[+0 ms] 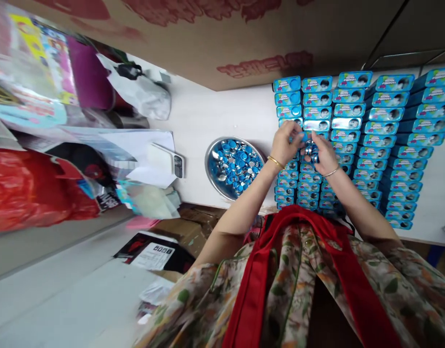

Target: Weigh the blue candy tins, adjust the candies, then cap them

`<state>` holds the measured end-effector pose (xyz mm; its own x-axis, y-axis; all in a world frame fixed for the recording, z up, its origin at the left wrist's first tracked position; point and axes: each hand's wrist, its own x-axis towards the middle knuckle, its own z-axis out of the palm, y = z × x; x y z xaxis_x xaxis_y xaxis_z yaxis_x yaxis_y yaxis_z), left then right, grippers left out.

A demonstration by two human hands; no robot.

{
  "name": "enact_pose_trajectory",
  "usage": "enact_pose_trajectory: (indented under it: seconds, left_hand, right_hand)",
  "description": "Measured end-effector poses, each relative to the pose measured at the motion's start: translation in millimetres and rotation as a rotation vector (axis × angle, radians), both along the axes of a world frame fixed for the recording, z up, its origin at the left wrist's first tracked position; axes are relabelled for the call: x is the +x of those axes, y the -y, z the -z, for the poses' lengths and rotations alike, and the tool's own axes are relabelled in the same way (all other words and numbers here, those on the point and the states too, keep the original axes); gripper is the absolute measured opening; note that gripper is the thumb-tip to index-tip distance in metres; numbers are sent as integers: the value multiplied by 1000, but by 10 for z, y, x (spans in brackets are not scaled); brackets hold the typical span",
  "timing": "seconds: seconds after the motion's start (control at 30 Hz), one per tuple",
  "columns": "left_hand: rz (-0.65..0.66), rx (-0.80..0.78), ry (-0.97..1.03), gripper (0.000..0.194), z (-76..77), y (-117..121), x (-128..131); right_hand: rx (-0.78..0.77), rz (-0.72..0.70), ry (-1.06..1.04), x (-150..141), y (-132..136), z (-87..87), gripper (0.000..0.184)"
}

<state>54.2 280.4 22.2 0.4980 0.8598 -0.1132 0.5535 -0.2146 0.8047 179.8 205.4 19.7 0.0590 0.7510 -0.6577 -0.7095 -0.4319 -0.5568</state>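
My left hand (287,144), with a gold bangle at the wrist, is closed in a pinch on a small round blue cap (304,137). Beside it my right hand (324,153) is curled around several more blue and silver caps (311,151). Both hands are over rows of blue printed tins (347,123) standing upright on the table. On the far tins of the leftmost column, round blue caps (294,97) fill the round spots, while other columns show dark round spots. Left of my hands, a metal bowl (208,175) holds many loose caps.
A large cardboard box (179,53) borders the white table (197,112) at the back. To the left lie a smartphone (178,166), papers (153,175) and a white plastic bag (146,96). A red plastic bag (34,188) is farther left.
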Motion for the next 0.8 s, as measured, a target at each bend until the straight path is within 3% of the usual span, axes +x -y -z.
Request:
enact_pose_trajectory:
  seconds: [0.1, 0.23, 0.4, 0.5, 0.63, 0.7, 0.8]
  left_hand:
    - [-163, -76, -118, 7, 170, -211, -2]
    - [-148, -104, -284, 15, 297, -511, 78]
    - [-91, -206, -654, 26, 210, -668, 224]
    - [-58, -186, -754, 30, 125, -696, 284]
    - [-7, -120, -608, 21, -2, -545, 231]
    - [110, -116, -413, 15, -49, -367, 134]
    - [286, -267, -35, 7, -73, -54, -48]
  right_hand:
    - [20, -37, -49, 23, 67, 0, 39]
    - [9, -52, -82, 73, 160, -11, 37]
    - [25, -64, -80, 93, 194, -28, 52]
    - [23, -76, -66, 83, 178, -39, 67]
    - [24, -83, -66, 74, 183, -52, 80]
    - [21, -71, -75, 70, 207, -53, 82]
    - [23, -65, -92, 44, 248, -57, 82]
